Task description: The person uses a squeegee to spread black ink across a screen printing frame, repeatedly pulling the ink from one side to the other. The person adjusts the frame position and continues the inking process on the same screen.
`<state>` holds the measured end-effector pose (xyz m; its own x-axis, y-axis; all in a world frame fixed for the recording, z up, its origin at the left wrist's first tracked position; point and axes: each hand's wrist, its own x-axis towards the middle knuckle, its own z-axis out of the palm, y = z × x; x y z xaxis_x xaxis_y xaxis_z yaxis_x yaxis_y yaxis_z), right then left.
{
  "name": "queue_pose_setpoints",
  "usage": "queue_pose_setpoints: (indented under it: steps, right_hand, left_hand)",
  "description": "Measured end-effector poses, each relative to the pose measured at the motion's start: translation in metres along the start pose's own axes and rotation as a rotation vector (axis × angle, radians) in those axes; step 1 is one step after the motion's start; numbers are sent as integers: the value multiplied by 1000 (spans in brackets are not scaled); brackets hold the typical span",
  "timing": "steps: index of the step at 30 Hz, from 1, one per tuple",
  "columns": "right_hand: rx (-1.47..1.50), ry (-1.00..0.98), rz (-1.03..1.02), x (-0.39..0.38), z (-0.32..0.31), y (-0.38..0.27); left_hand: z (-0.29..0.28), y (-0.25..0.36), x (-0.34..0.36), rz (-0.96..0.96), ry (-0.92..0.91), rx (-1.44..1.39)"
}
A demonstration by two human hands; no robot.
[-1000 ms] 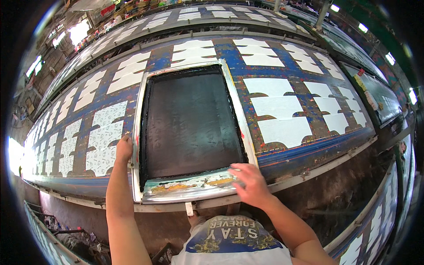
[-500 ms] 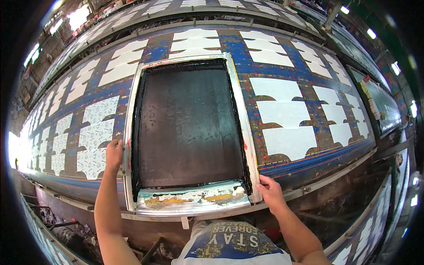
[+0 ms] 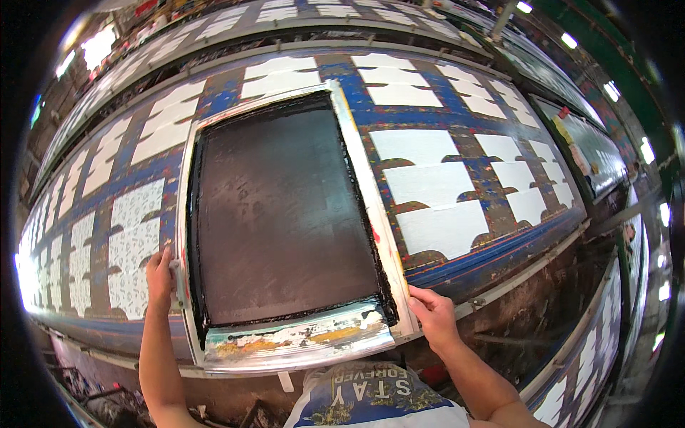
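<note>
Paint-flecked blue-brown table (image 3: 499,250) spanned 9–3 o'clock; R hand (image 3: 434,317) at 4 pinched white-rimmed, rectangular black mesh screen (image 3: 282,207); L hand (image 3: 160,277) at 8, couldn't tell hold. Prob. positioning; next needed even handling.

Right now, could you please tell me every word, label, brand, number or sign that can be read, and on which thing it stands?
Shirt: pale capital letters, upside down in this view, over a blue print; legible in part, but I do not copy the words.
Printed pieces, at left: small dark marks, too small to read.
Frame: no readable text visible.
</note>
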<state>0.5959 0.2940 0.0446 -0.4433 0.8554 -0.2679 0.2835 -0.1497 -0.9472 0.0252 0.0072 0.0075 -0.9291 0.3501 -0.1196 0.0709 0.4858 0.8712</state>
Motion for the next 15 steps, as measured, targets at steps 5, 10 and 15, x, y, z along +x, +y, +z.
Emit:
queue_pose_setpoints:
  steps: [5, 10, 15]
  right_hand:
    - [31, 60, -63, 18, -28, 2]
    - [-73, 141, -95, 60, -99, 18]
    - [-55, 138, -31, 96, -188, 33]
  left_hand:
    - [18, 48, -14, -27, 18, 14]
    - [88, 94, -40, 40, -28, -17]
    - [179, 134, -84, 67, 0, -44]
